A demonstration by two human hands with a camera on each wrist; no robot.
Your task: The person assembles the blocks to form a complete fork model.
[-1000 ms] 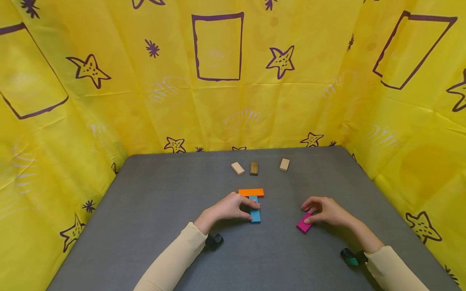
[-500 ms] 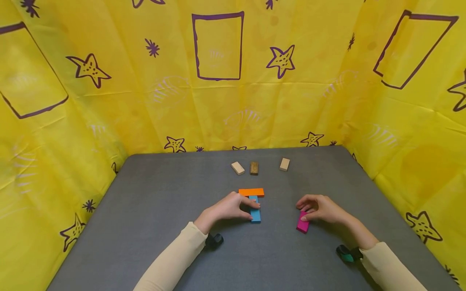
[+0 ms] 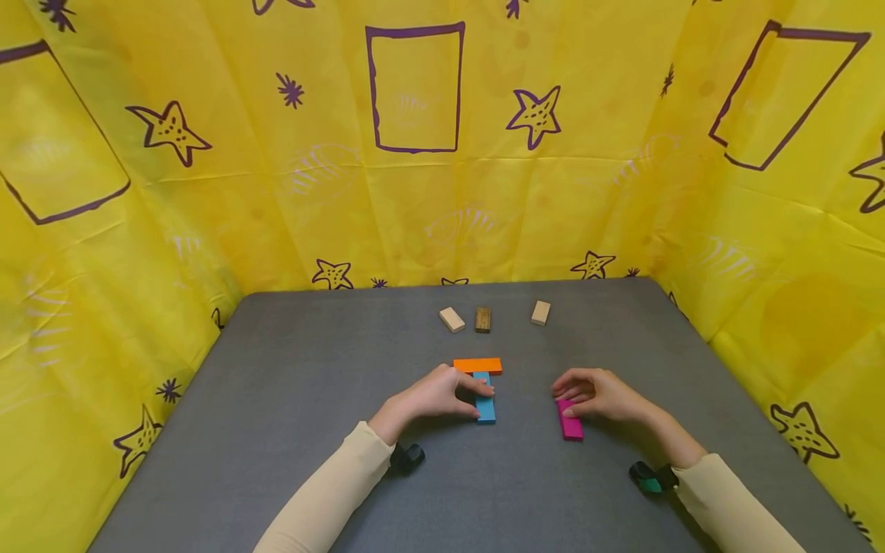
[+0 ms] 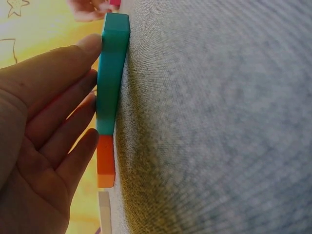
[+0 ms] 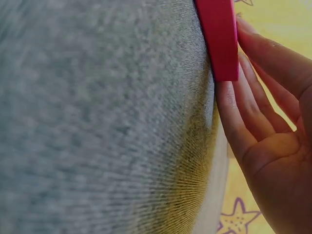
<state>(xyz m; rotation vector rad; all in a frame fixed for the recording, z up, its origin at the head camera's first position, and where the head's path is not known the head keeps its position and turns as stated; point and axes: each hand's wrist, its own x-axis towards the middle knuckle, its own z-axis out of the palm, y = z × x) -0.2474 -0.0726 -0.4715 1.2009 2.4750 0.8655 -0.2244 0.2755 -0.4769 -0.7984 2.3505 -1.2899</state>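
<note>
A blue block (image 3: 486, 410) lies flat on the grey table, its far end against an orange block (image 3: 477, 365) set crosswise, forming a T. My left hand (image 3: 442, 393) rests its thumb and fingertips on the blue block's upper face; in the left wrist view the fingers (image 4: 73, 117) are mostly straight and the block looks teal. To the right, a pink block (image 3: 571, 427) lies flat on the cloth, pointing nearly toward me. My right hand (image 3: 600, 393) touches it, thumb on its upper face and the other fingers (image 5: 239, 109) extended near its far end.
Behind the orange block lie a pale wooden block (image 3: 452, 319), a brown block (image 3: 482, 320) and another pale block (image 3: 541, 312). The table (image 3: 332, 338) ends at a yellow patterned curtain (image 3: 415, 215) at the back and sides.
My right hand has slid the pink block slightly left and turned it from a slant to nearly parallel with the blue block. My left hand has stayed in place.
</note>
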